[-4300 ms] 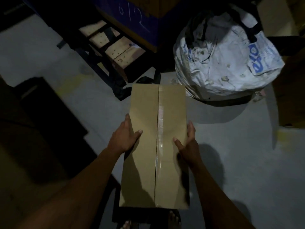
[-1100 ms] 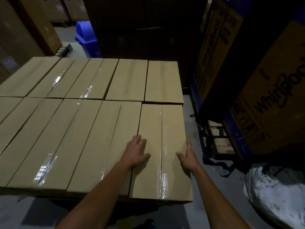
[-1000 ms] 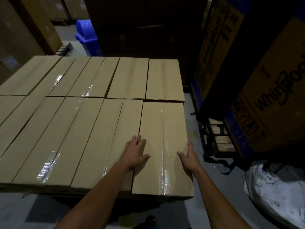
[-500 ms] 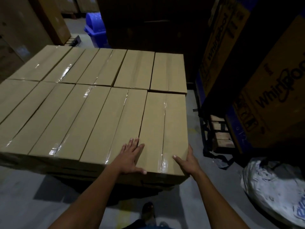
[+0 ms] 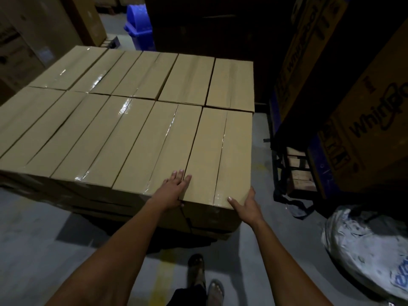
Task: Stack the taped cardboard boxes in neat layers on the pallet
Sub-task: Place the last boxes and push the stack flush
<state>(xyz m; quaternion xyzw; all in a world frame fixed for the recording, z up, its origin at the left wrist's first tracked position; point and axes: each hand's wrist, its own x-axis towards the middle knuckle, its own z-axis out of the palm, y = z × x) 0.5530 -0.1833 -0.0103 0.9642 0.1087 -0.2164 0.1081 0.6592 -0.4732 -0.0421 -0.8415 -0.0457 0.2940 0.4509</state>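
A long taped cardboard box (image 5: 223,155) lies at the right end of the stack's near row, level with its neighbours. My left hand (image 5: 173,191) rests on its near left corner, fingers straight over the seam with the box beside it. My right hand (image 5: 246,203) presses the near right corner, thumb on top and fingers down the side. The top layer of boxes (image 5: 114,120) forms two rows of long taped cartons. The pallet under the stack is hidden in shadow.
Large Whirlpool cartons (image 5: 362,120) stand close on the right over a wooden pallet (image 5: 298,171). A big white sack (image 5: 371,246) lies on the floor at lower right. A blue bin (image 5: 139,25) stands behind the stack. My sandalled feet (image 5: 205,281) are on grey floor.
The carried box went onto the right end of the near row. My hands slid back from its top to its near corners, and I stepped back from the stack.
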